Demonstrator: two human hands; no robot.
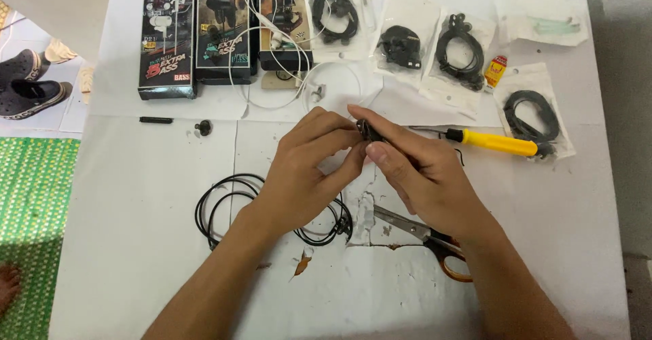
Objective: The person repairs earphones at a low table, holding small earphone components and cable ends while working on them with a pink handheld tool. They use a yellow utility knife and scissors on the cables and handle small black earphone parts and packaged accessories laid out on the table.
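White paper, torn in places, covers the table (136, 258). Nearest the viewer, scissors (414, 230) lie partly under the right forearm, and a black cable (224, 207) loops in coils under the left wrist. Above them the left hand (302, 170) and right hand (421, 173) meet, both pinching a small black part (367, 131) between fingertips and thumbs; it may be an earbud housing, though fingers hide most of it. How far the work on it has got is hard to judge: the cable is loose and seems not yet joined to the part. Just beyond lie a yellow-handled screwdriver (492, 141) and a loose black earbud piece (203, 127). Farthest off sit earphone boxes (168, 34) and clear bags of black cables (458, 51), the top row cut off by the frame.
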